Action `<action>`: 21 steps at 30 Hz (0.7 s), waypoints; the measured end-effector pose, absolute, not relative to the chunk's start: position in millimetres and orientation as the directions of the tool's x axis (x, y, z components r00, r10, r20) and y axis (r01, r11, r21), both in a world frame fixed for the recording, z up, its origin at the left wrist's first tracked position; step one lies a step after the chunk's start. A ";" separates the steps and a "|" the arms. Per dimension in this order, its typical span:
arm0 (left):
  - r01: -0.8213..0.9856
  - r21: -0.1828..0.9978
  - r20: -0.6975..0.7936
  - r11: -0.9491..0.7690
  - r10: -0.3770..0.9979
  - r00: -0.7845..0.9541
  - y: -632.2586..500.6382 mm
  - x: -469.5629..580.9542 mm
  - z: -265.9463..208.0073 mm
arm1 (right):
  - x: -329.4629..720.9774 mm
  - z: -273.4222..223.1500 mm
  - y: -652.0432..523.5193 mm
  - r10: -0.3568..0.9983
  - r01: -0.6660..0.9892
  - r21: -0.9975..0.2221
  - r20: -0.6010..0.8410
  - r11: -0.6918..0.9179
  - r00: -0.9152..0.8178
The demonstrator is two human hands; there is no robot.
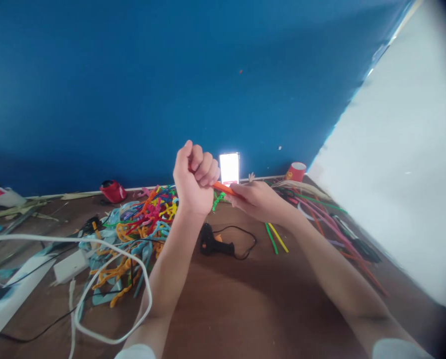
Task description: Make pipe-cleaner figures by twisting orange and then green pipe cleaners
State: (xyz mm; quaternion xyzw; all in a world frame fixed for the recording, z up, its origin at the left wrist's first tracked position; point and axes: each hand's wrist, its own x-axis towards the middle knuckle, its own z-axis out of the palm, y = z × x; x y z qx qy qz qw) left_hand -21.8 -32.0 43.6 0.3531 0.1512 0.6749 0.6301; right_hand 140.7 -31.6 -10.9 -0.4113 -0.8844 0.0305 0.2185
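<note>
"Where's the slim orange, apparently chenille stem (223, 187)?"
"Between the left hand (196, 179), curled tightly round it, and the right hand (253, 199), pinching it."
"Handling?"
"Probably light, bendable; grip near each end."

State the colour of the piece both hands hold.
The piece is orange; head view shows it.
</note>
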 end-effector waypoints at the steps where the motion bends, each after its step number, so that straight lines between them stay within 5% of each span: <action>1: -0.740 0.650 0.287 -0.171 0.957 0.031 -32.3 -24.4 44.9 | 140.6 -10.9 -31.7 0.742 0.717 -0.227 0.356 0.659 -0.568; 7: -0.738 0.649 0.280 -0.184 0.960 0.007 -32.6 -35.7 49.5 | 141.7 -12.4 -30.8 0.749 0.734 -0.192 0.316 0.651 -0.582; 14: -0.689 0.725 0.169 0.017 0.965 0.203 -30.2 -45.6 52.8 | 150.1 -6.7 -30.5 0.752 0.709 -0.252 0.243 0.658 -0.612; 21: -0.768 0.639 0.164 0.051 0.966 0.201 -21.3 -50.9 44.2 | 152.9 0.5 -35.4 0.743 0.690 -0.278 0.195 0.668 -0.641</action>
